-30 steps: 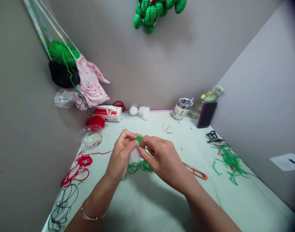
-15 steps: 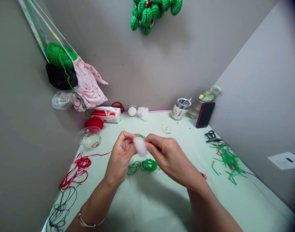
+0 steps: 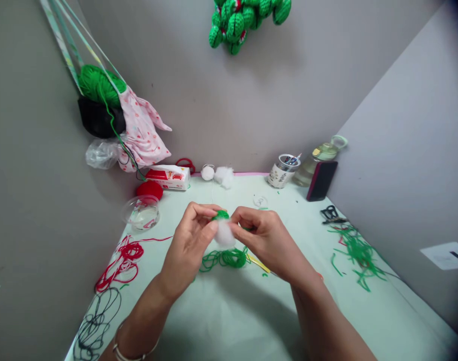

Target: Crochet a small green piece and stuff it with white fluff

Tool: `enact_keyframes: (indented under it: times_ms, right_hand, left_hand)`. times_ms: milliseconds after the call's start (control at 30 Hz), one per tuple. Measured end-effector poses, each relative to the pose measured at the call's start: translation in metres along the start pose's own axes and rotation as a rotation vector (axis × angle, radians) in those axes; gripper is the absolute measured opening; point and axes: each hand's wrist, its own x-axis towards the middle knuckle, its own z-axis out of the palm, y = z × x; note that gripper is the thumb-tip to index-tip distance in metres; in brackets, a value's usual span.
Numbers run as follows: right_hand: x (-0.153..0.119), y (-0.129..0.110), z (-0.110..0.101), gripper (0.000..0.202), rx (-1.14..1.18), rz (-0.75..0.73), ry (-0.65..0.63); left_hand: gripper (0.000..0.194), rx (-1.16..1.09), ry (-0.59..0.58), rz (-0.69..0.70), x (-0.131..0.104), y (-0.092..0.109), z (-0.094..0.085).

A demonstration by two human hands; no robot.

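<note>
A small green crocheted piece (image 3: 222,215) is pinched between the thumb and fingers of my left hand (image 3: 189,240). White stuffing (image 3: 225,234) hangs just below it, between my two hands. The fingertips of my right hand (image 3: 264,233) are closed on the right edge of the stuffing. Under my hands, a loose coil of green yarn (image 3: 231,257) lies on the pale green table cover (image 3: 229,306). A yellow stick-like tool (image 3: 259,263) rests beside the coil, partly below my right hand.
Red yarn (image 3: 129,250) and dark cord (image 3: 97,321) lie at the left, near a clear bowl (image 3: 143,215). Behind are a tissue pack (image 3: 171,177), more stuffing (image 3: 224,176), a pen tin (image 3: 282,173), and a phone (image 3: 322,180). Green scraps (image 3: 360,250) lie at the right.
The green piece shows more clearly between my hands, and the stuffing sits slightly lower and to the right. The yellow tool has come into sight. The whole view has shifted slightly.
</note>
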Motion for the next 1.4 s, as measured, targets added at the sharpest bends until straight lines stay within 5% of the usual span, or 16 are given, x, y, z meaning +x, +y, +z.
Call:
enact_keyframes:
  times_ms: [167,333,567,767,900,1100,1233,1400]
  right_hand:
    - [-0.006,-0.007,-0.001,0.027,-0.114,-0.096,0.006]
    - [-0.013,-0.014,0.012,0.021,-0.254,-0.229,-0.029]
    - [0.001,-0.006,0.017,0.033,0.204,-0.008,-0.036]
    - [0.002,-0.001,0.015,0.029,0.152,-0.032,0.094]
    - [-0.002,-0.004,0.012,0.031,0.064,-0.043,0.069]
    - [-0.013,-0.014,0.025,0.015,-0.148,-0.189,-0.04]
    - [-0.011,-0.012,0.031,0.016,-0.165,-0.218,0.027]
    - [-0.002,-0.001,0.014,0.015,-0.251,-0.21,0.156]
  left_hand:
    - [0.017,-0.058,-0.017,0.033,0.005,-0.001,-0.002]
    - [0.018,-0.02,0.128,0.14,0.008,-0.011,0.004]
    - [0.013,0.04,0.264,0.31,0.0,-0.015,0.013]
    - [0.004,0.032,0.092,0.198,0.001,-0.004,0.005]
    - [0.014,-0.021,0.021,0.107,0.006,-0.001,-0.001]
    - [0.016,-0.044,0.207,0.156,0.009,-0.017,0.002]
    - [0.015,-0.216,0.249,-0.013,0.01,-0.02,0.005]
    - [0.013,-0.369,0.208,-0.13,0.011,-0.018,0.008]
